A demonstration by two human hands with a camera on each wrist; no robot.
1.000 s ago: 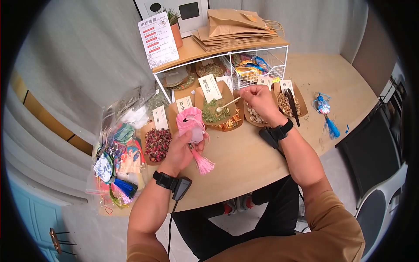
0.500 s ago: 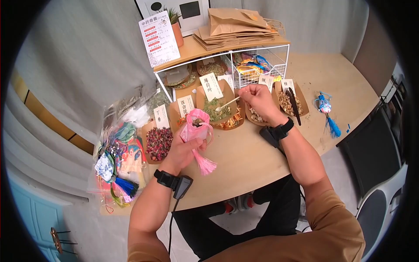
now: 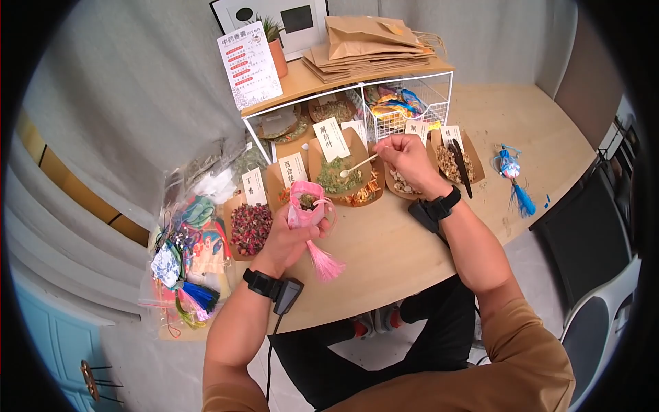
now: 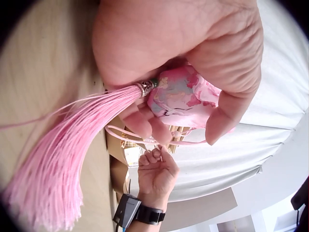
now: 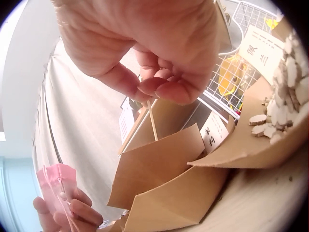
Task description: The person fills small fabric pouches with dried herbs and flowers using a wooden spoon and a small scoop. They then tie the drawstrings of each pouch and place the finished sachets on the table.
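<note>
My left hand (image 3: pixel 283 239) grips a small pink drawstring pouch (image 3: pixel 305 214), mouth up, with brownish-green dried bits showing inside. A long pink tassel (image 4: pixel 58 164) hangs from the pouch bottom below a metal bead. My right hand (image 3: pixel 412 165) pinches the thin handle of a small light-coloured spoon (image 3: pixel 360 165) between thumb and fingertips. The spoon's bowl lies over the crushed green leaves (image 3: pixel 336 180) in a brown paper tray, right of and beyond the pouch. From the right wrist, the handle runs down behind the tray's wall (image 5: pixel 159 164).
Rosebuds (image 3: pixel 249 228) fill a tray at left, beside plastic bags of tasselled pouches (image 3: pixel 185 275). Pale sliced pieces (image 5: pixel 285 106) and another tray with dark tongs (image 3: pixel 461 168) stand right. Farther right lies a blue pouch (image 3: pixel 509 168). Behind is a shelf (image 3: pixel 295 89) with paper bags (image 3: pixel 374 44).
The pouch's mouth has tipped into view, showing the dried contents, and the pouch has sunk slightly since half a second ago. My right hand and the spoon have hardly moved.
</note>
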